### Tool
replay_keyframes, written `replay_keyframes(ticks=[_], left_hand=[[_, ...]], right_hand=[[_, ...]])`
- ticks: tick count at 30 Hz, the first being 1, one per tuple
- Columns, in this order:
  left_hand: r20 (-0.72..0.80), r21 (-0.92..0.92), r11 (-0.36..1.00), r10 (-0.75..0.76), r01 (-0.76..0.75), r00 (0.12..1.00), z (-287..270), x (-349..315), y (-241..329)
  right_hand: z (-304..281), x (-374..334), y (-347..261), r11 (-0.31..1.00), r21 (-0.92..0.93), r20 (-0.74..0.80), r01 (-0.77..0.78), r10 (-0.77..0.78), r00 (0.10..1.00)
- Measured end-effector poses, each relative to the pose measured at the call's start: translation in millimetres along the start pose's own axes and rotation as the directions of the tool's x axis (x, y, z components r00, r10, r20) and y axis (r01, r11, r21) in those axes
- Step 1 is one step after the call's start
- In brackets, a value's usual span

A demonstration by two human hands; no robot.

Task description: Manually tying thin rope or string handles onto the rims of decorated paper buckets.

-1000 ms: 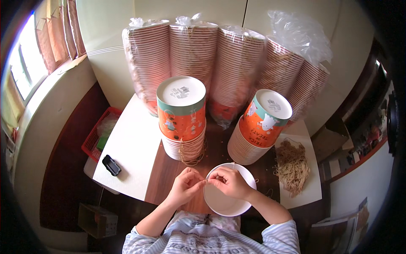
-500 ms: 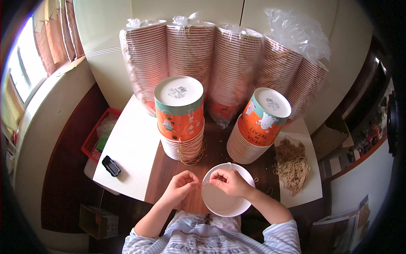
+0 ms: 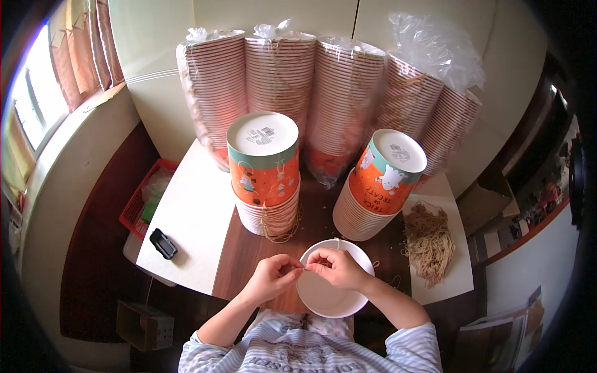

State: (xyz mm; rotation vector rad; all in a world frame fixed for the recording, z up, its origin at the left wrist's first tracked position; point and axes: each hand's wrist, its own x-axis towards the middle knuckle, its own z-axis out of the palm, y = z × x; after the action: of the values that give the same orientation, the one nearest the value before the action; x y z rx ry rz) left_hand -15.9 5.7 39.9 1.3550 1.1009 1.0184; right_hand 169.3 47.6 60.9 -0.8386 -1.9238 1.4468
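Note:
A white paper bucket [image 3: 329, 299], its mouth facing up, stands at the table's near edge in front of me. Over its left part my right hand [image 3: 333, 267] pinches a thin piece of twine. My left hand [image 3: 277, 273], just left of the bucket, is closed in a pinch too, its fingertips meeting those of the right hand at the twine. The twine's end between the fingers is too small to make out. A bit of twine [image 3: 375, 265] sticks out at the bucket's right rim, and another shows at its far rim.
Upside-down stacks of orange-and-teal buckets stand beyond my hands, one left [image 3: 264, 168] with twine hanging on it, one right [image 3: 385, 180]. Taller plastic-wrapped stacks [image 3: 280, 81] line the wall. A twine heap [image 3: 429, 242] lies right, a small black tray [image 3: 163, 244] left.
My left hand has moved a little to the right, so its fingertips now meet the right hand's. The right hand and the bucket have hardly moved.

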Motion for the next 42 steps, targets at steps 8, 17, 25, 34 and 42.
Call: replay_keyframes(ticks=[8, 17, 25, 34, 42], left_hand=[[-0.067, -0.022, 0.999, 0.029, -0.03, 0.997, 5, -1, -4], [-0.098, -0.021, 0.999, 0.039, -0.041, 0.994, 4, 0, -11], [-0.137, -0.042, 0.994, 0.096, -0.103, 0.986, 9, -3, -17], [-0.122, 0.028, 0.957, 0.29, -0.289, 0.949, -4, -14, -29], [-0.181, -0.075, 0.964, 0.238, -0.254, 0.954, -1, -22, -45]], right_hand=[[0, 0, 3, 0.999, -0.039, 0.011, -0.02, 0.02, 1.0], [0, -1, -4, 0.991, -0.133, 0.036, 0.026, -0.021, 0.999], [2, -3, 3, 0.991, -0.126, 0.051, 0.05, -0.044, 0.998], [32, -47, -29, 0.536, -0.836, 0.063, 0.116, -0.116, 0.991], [20, -48, -16, 0.364, -0.929, -0.009, 0.067, -0.204, 0.979]])
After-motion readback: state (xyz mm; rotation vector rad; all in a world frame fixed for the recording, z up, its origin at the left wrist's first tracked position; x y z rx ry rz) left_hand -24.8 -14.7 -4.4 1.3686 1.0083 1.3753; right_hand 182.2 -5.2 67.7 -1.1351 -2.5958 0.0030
